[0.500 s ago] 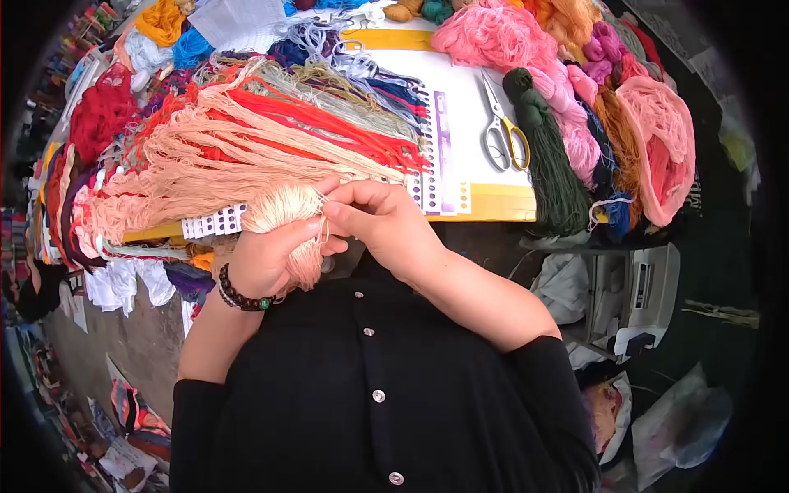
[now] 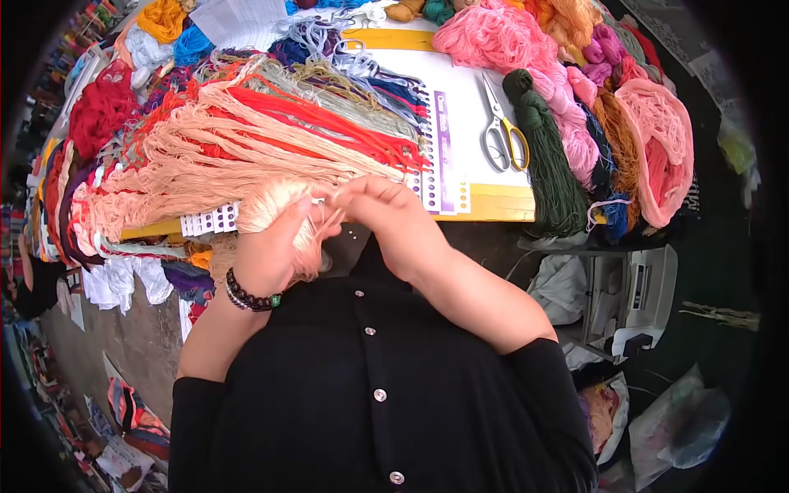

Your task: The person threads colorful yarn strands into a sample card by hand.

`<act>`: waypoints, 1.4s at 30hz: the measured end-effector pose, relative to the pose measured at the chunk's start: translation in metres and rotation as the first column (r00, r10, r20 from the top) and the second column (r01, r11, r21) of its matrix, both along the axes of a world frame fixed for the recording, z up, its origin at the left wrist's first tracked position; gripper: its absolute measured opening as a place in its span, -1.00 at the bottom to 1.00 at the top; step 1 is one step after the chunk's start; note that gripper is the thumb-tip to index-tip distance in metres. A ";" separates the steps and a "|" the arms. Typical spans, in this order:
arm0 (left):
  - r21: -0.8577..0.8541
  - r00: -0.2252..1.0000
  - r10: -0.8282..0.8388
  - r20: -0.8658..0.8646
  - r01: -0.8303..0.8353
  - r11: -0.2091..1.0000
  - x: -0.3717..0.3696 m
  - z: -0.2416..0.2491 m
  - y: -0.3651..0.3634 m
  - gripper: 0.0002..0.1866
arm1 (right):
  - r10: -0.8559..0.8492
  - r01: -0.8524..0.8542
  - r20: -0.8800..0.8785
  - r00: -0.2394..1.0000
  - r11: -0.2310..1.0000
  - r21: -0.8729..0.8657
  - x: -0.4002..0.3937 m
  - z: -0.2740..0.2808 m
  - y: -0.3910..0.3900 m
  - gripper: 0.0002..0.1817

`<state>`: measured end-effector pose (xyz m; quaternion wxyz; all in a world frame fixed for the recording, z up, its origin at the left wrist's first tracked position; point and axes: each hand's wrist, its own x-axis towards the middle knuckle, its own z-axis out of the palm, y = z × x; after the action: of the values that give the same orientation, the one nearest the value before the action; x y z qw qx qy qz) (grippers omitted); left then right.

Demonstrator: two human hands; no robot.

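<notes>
Wrist shift: left hand (image 2: 275,246) rolled slightly, hands still together.

Left fingers grip pale peach skein (image 2: 275,207) at table's (image 2: 493,201) near edge; right hand's (image 2: 382,214) fingertips pinch its strands.

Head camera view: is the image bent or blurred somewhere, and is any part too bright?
Head view: strong fisheye bending, black corners; the right hand and pale peach yarn bundle look slightly blurred; the white paper sheet is nearly washed out.
</notes>
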<state>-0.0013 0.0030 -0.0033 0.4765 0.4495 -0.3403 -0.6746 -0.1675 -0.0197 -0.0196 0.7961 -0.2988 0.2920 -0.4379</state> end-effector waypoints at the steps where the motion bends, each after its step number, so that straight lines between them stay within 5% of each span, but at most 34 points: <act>1: -0.031 0.999 0.033 -0.032 -0.034 0.999 -0.002 0.005 -0.002 -0.73 | -0.050 0.047 0.057 0.997 0.997 0.053 -0.001 0.001 -0.004 -0.90; 4: 0.056 0.985 0.077 -0.153 -0.069 0.996 0.008 0.001 -0.003 -0.69 | -0.046 0.033 0.150 0.988 0.995 0.092 -0.009 -0.007 -0.010 -0.87; 6: -0.100 0.969 -0.200 -0.144 0.186 0.977 0.009 -0.001 -0.003 -0.60 | 0.025 -0.027 0.062 0.998 0.999 0.025 -0.008 0.001 -0.007 -0.85; 11: -0.126 0.987 -0.162 0.021 0.164 0.979 -0.005 -0.001 0.000 -0.51 | 0.046 -0.044 -0.040 0.998 0.998 0.048 0.005 0.000 -0.001 -0.91; 20: 0.040 0.986 -0.140 -0.086 0.144 0.989 -0.005 0.009 -0.002 -0.49 | 0.037 -0.036 -0.009 0.999 0.997 0.065 0.002 0.011 0.004 -0.90; 28: -0.005 0.985 -0.170 -0.008 0.170 0.985 -0.009 0.005 0.000 -0.50 | 0.032 -0.033 -0.135 0.990 0.999 -0.009 -0.003 0.005 0.003 -0.87; 37: 0.031 0.993 -0.073 -0.088 0.076 0.997 -0.007 0.001 -0.001 -0.57 | 0.039 -0.039 -0.006 0.999 0.998 0.047 -0.005 0.008 0.002 -0.94; 42: -0.074 0.975 -0.036 -0.217 0.020 0.997 0.009 -0.006 -0.005 -0.64 | -0.027 -0.012 0.300 0.954 0.992 0.129 -0.013 -0.008 -0.011 -0.82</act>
<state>0.0074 -0.0024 -0.0098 0.5174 0.3504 -0.3161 -0.7138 -0.1805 -0.0310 -0.0274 0.8473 -0.1754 0.1961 -0.4614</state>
